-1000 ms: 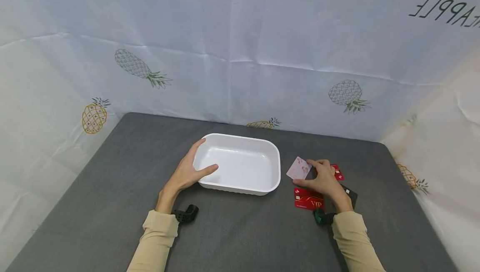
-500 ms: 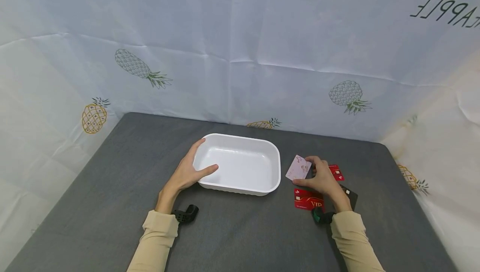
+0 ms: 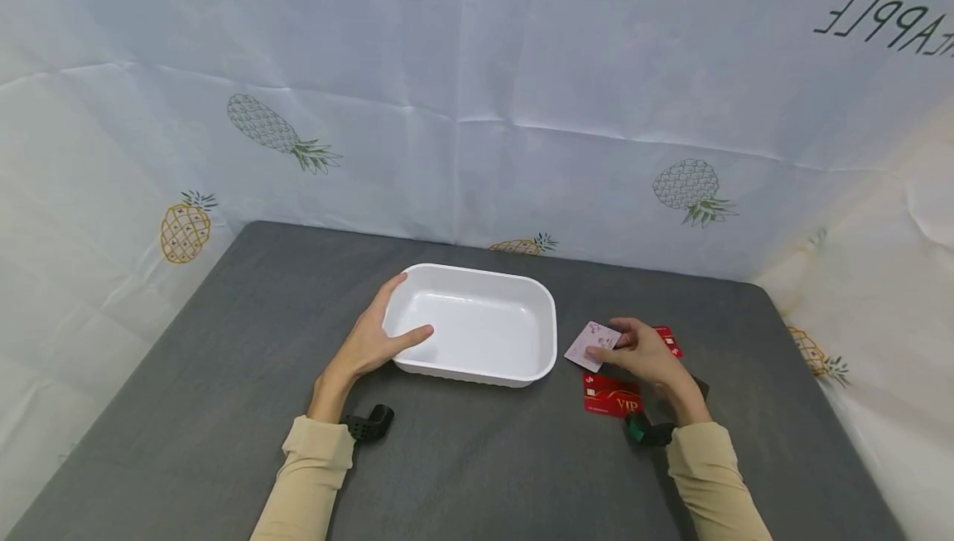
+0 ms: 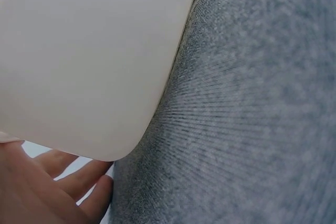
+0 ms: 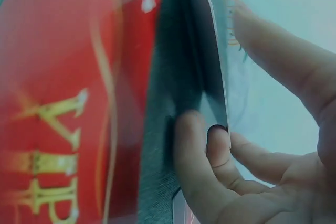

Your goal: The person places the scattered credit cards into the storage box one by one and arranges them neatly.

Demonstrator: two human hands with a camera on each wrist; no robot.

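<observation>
Dark grey bench, pineapple-print backdrop | right hand pinches pink card at its edge, tilted, just beside white tray | left hand grips tray's left end | risk: too shallow a pinch could drop it onto red VIP card

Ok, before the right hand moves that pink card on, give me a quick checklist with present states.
1. Left hand steadying the white tray: ok, it holds the left end.
2. Right hand has the pink card: ok, pinched between thumb and fingers.
3. Pink card over the tray: not ok, it is outside, to the right.
4. Red VIP card apart from the held card: ok, the right wrist view shows a gap.
5. Black card fully visible: not ok, mostly hidden by the right arm.
6. Pink card fully off the table: cannot tell.
</observation>
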